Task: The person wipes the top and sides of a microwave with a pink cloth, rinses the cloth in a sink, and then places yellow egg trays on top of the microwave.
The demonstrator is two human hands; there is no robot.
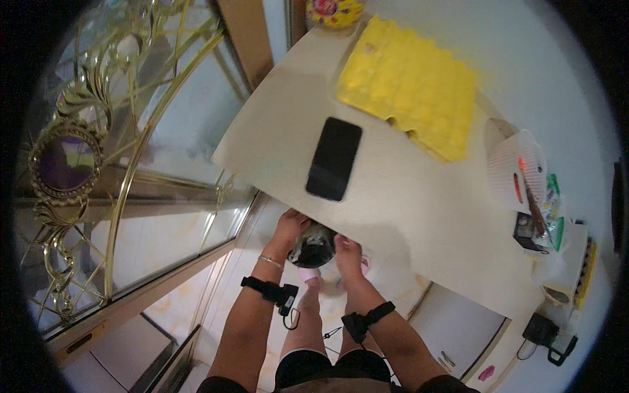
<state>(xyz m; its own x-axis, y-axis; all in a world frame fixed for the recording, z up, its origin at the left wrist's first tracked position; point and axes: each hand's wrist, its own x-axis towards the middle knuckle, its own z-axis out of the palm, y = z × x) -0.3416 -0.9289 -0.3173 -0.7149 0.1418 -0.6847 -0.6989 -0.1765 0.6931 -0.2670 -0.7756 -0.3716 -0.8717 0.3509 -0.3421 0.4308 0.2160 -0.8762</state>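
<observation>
A round, dark, shiny vessel (314,249), maybe a metal bowl or pot, is held low in front of my legs, just below the counter edge. My left hand (292,227) grips its left side. On its opposite side is my right hand (348,251), fingers curled at the rim. The counter hides the vessel's far part, and what is inside cannot be made out. Above the hands, a black smartphone (334,159) lies on the cream countertop (393,196), its dark face up.
A yellow egg tray (410,88) lies at the back of the counter. Along the wall stand a white perforated basket (506,167), a black box (526,231) and a black charger-like device (540,330). Left is a glass door (172,221) with gold ornament; a cabinet door (457,329) is lower right.
</observation>
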